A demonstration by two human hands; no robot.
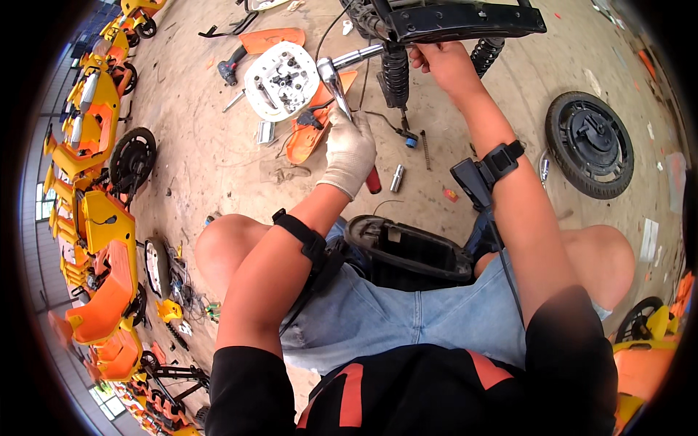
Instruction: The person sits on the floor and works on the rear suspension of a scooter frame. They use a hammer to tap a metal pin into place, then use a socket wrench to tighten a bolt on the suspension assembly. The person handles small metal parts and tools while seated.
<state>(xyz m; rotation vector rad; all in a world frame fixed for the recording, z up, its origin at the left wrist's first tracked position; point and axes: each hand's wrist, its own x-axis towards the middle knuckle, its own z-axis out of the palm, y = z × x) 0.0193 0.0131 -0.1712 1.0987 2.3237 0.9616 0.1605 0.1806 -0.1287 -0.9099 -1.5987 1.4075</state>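
Note:
My left hand (349, 151), in a pale knitted glove, is closed round the handle of a ratchet wrench (336, 86). The wrench's red grip end (373, 182) sticks out below the glove. From its head a long silver extension (358, 56) runs right to the dark vehicle frame (367, 18). My bare right hand (445, 67) has its fingers curled just under a black crossbar (469, 22), between two coil-spring shock absorbers, the left one (395, 78) and the right one (486, 55). What those fingers grip, if anything, is hidden.
On the floor lie a white round cover (282, 81), a drill (231, 67), orange panels (305, 142), a loose socket (397, 178) and a thin spring (425, 150). A black plastic tub (407, 251) sits between my knees. A wheel (590, 145) lies right; yellow-orange scooters (102, 225) line the left.

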